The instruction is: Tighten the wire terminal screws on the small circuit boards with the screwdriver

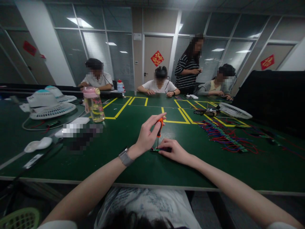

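Wrapped round the orange and black handle of an upright screwdriver (159, 129) is my left hand (148, 132), a watch on its wrist. The screwdriver's thin shaft points straight down, its tip at a small green circuit board (155, 150) on the table. My right hand (173, 150) rests on the table just right of the shaft, thumb and fingertips closed at the board's right end. Those fingers partly cover the board, and the exact contact of the tip is too small to make out.
On the green table (119, 159), a row of wired circuit boards (224, 136) lies to the right. A pink-lidded bottle (94, 105) and white fans (51, 103) stand left. A dark screen-like panel (274, 101) rises at right. Several people are across the table.
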A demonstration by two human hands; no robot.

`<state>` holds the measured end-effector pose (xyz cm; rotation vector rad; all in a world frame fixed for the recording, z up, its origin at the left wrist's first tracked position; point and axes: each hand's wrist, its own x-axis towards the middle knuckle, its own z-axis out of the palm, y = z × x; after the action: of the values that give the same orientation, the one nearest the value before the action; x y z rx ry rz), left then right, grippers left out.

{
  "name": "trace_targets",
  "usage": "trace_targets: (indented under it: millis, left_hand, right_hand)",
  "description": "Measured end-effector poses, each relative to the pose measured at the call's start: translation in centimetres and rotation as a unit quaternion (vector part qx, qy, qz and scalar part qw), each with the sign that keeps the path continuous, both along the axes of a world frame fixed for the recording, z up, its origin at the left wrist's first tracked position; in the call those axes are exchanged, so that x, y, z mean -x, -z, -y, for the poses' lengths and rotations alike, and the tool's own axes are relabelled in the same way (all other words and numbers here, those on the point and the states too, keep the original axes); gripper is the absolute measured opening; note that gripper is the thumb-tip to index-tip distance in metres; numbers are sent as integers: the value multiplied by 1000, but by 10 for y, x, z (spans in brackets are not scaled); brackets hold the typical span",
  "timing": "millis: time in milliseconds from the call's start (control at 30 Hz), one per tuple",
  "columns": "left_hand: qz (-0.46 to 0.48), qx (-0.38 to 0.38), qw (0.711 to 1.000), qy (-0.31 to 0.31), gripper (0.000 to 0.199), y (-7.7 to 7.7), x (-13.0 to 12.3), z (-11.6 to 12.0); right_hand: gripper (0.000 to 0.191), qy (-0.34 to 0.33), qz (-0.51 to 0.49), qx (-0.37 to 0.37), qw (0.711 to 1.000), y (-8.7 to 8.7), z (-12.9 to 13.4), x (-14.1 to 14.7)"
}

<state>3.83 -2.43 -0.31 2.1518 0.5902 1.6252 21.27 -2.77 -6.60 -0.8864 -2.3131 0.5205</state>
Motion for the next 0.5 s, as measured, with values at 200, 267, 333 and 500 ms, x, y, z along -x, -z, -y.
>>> trace_targets:
  millis: [200,267,333,500]
  left_hand:
    - [6,-36,997,-62,23,-2,-1,0]
    - [3,-52,995,-90,19,-3,-1,1]
    - [-1,-47,994,-103,22,-4,0,1]
    - [6,29,999,-16,34,0,0,-2]
  right_hand:
    - [18,7,9,1,1000,0,-1,0]
    - [18,7,11,-2,1000,0,0,0]
    - [18,7,12,-2,1000,0,0,0]
    - [18,-1,0,3,1000,0,-1,-1]
